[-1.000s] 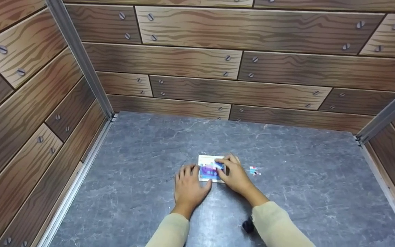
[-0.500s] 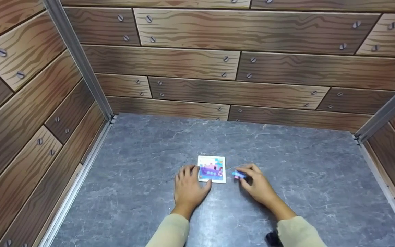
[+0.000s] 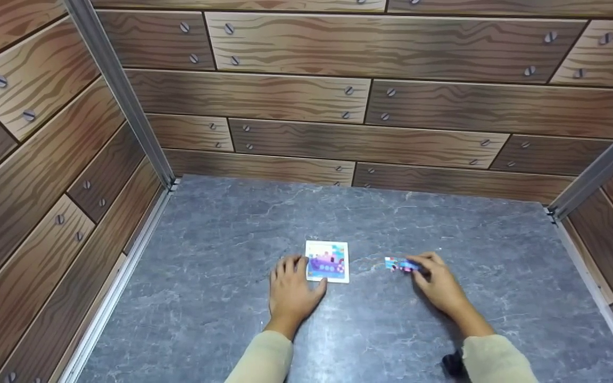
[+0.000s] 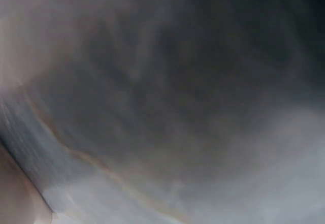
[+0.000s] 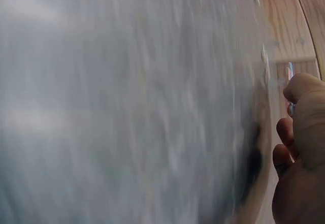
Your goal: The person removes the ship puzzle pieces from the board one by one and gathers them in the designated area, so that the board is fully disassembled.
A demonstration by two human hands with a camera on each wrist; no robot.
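While pinching a small pc (image 3: 408,265) w/ fingers of R hand (image 3: 438,283), moved it right, away from the pic board (image 3: 328,262), close to a loose bit (image 3: 390,263) on the table (image 3: 205,298). Kept L hand (image 3: 292,290) unclenched at board's edge. Prob. meant another pc taken out.

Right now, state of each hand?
Left hand: open, touching the board.
Right hand: closed, pinching a small colorful piece.

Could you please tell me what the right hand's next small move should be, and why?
Probably set the pinched piece down: the right hand holds it close to another small piece, away from the square picture board, whose edge the left hand rests at.
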